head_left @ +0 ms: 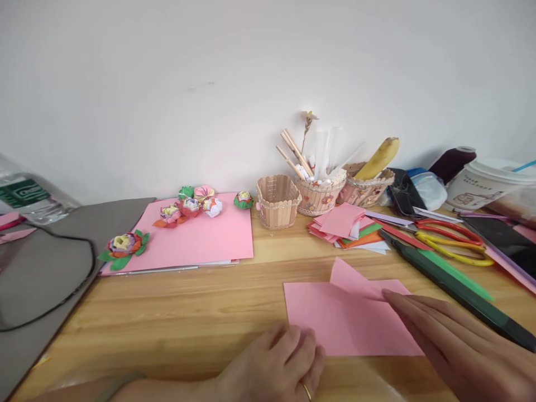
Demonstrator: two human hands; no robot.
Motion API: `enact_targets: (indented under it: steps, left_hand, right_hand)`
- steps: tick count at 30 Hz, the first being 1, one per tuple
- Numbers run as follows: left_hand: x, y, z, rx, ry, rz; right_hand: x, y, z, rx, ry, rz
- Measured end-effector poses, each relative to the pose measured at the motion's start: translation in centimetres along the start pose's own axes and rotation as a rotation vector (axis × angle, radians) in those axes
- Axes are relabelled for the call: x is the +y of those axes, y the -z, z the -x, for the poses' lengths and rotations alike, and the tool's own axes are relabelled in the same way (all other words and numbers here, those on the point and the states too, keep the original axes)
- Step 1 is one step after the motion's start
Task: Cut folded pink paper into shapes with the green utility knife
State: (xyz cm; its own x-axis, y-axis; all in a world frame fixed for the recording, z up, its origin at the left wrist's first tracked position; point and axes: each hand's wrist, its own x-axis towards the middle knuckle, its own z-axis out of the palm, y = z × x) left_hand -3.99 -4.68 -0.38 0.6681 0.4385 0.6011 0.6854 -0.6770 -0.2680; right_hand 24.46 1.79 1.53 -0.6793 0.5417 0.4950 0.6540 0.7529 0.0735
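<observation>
A pink sheet of paper (330, 318) lies flat on the table in front of me. Over its upper right part, a smaller flap or piece of pink paper (354, 282) stands tilted, its upper left corner raised. My right hand (464, 340) reaches in from the right with fingers straight and pressed together, their tips closed on the right end of that raised paper; the thumb is hidden. My left hand (278, 360), wearing a ring, rests with curled fingers at the sheet's lower left corner. Nothing shows inside the left fingers.
Behind are a small wooden basket (278, 204), a basket of sticks (318, 195) and one holding a banana (379, 159). Scissors (452, 237), a dark green cutter (448, 285) and paper squares (341, 223) lie right. Paper flowers (190, 206) sit left on pink paper (201, 240).
</observation>
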Motion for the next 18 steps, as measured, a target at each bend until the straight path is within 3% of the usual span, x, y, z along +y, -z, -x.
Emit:
enact_targets:
  steps: [7,14,18]
  left_hand:
    - [0.0,-0.2,0.7,0.017,-0.028,-0.049]
    - [0.2,-0.6,1.1,-0.02,-0.044,-0.077]
    - [0.5,-1.2,1.2,0.062,0.037,-0.086]
  right_hand:
    - [-2.2,-1.6,-3.8,-0.06,0.318,-0.127]
    - [-4.4,-2.4,-6.2,-0.114,0.407,-0.089]
    - [-4.9,-3.6,-6.0,-0.157,0.392,-0.013]
